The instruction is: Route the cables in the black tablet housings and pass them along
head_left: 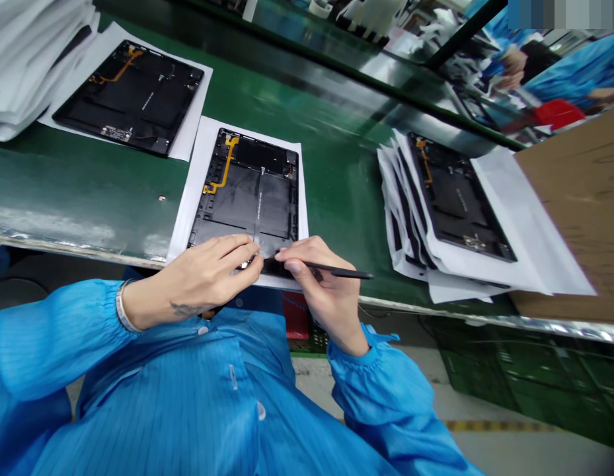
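"So, what's the left hand [207,274] doing on my feed?"

"Well, its fingers [237,246] lie together, pressing on the near edge of the black tablet back panel [247,192]. A small shiny bit [246,264] shows under them, but I can't tell whether it's clamped."

"And the right hand [321,281]?"

"Thumb and fingers are closed on a slim black spudger [336,269], gripped like a pen, its tail pointing away and its working end down by the other hand. That grip looks chosen for fine control."

"Where's the panel sitting?"

"On a white sheet [191,192] on the green counter [88,192], right at the near edge. I'd guess the sheet protects it, and that spot lets both hands reach it easily. Both forearms angle inward from blue sleeves [53,337], wrists bent, hands nearly meeting. A stack of sheeted panels [450,198] lies off to the right."
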